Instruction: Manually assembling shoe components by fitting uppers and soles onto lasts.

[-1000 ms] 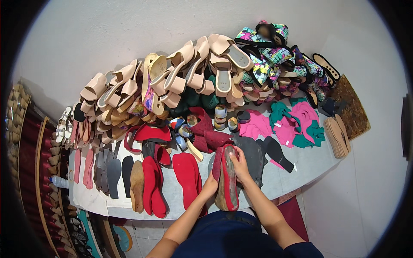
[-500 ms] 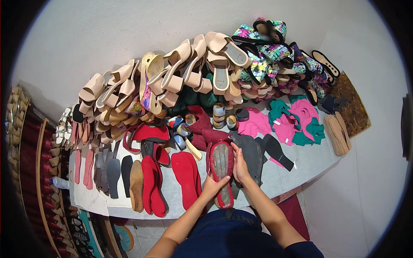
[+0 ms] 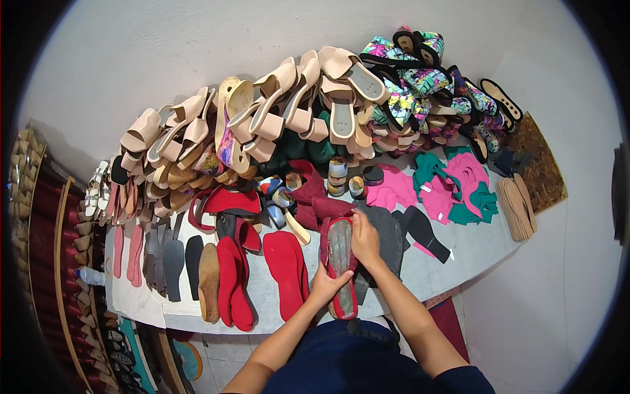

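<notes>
Over the table's front edge I hold an unfinished sandal [image 3: 341, 246], its grey underside turned up and its rim red, with dark red upper material folded along its sides. My left hand [image 3: 326, 285] grips it from the left, thumb across the underside. At the upper right edge, my right hand [image 3: 365, 240] is closed on the upper material, fingers bent over the rim. Just beyond lies a dark red strap piece [image 3: 314, 190]. Left of my hands are red soles [image 3: 285, 272], another red pair [image 3: 233, 284] and a tan sole-shaped piece [image 3: 209, 282].
Beige heeled sandals [image 3: 262, 125] and colourful patterned slippers [image 3: 420, 85] are piled along the wall. Pink fabric pieces [image 3: 392, 186] and green ones [image 3: 482, 203] lie right of centre. A dark grey sheet [image 3: 387, 230] and stacked tan soles [image 3: 515, 207] are also to the right.
My right hand has gone from lying nearly flat along the sandal's right side to bending its fingers over the upper edge. The left hand keeps its grip.
</notes>
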The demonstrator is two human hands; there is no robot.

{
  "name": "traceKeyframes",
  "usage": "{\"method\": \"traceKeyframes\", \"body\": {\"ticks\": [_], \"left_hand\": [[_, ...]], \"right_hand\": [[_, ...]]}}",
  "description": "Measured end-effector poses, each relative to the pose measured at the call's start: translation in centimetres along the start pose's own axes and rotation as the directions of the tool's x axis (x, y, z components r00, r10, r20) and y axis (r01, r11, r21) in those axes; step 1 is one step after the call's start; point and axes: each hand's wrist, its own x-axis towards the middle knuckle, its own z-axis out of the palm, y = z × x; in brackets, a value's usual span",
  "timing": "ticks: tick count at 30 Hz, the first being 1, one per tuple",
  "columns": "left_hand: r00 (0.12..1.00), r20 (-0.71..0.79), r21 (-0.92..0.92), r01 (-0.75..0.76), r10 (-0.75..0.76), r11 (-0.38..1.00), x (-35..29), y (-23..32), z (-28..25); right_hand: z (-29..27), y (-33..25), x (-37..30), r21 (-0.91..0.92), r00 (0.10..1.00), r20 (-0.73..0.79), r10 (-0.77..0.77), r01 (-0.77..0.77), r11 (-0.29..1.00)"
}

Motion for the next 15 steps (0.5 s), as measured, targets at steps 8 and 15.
{"method": "traceKeyframes", "body": {"ticks": [8, 15], "left_hand": [[0.999, 0.002, 0.076, -0.054, 0.054, 0.996, 0.2, 1.0, 0.3], [0.999, -0.011, 0.134, -0.035, 0.037, 0.99, -0.1, 0.9, 0.2]], "right_hand": [[-3.1, -3.4, 3.1, -0.16, 0.696, 0.403, -0.594, 0.693, 0.703], [-0.7, -7.0, 7.2, -0.506, 0.742, 0.665, 0.083, 0.366, 0.781]]}}
